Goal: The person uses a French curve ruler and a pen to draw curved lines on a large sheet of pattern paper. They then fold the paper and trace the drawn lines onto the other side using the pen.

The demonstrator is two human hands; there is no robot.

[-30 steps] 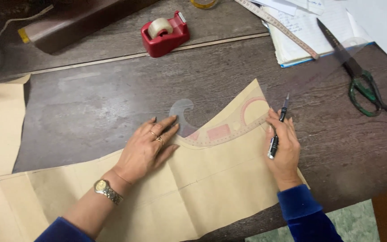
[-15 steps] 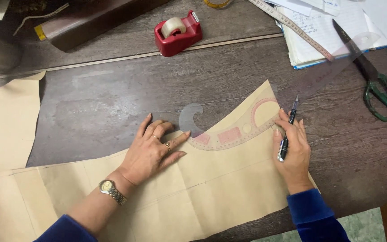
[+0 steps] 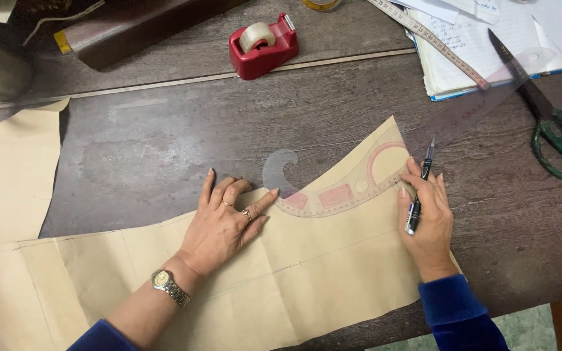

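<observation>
Presently, in the head view, the left hand lies flat with fingers spread on the tan pattern paper, its fingertips pressing the near end of the clear French curve; this placement appears meant to keep both sheet and template from sliding. The right hand rests on the curve's far end, fingers closed around a dark pen held upright along the palm, tip pointing away from the wrist and beyond the paper's edge. The curve lies between the two hands, following the paper's upper contour, with its hooked end overhanging the dark wooden table.

Beyond the left hand's fingertips stands a red tape dispenser. Beyond and outboard of the right hand lie green-handled scissors, a measuring tape and a notebook, all well apart. Nothing lies between the hands and the curve.
</observation>
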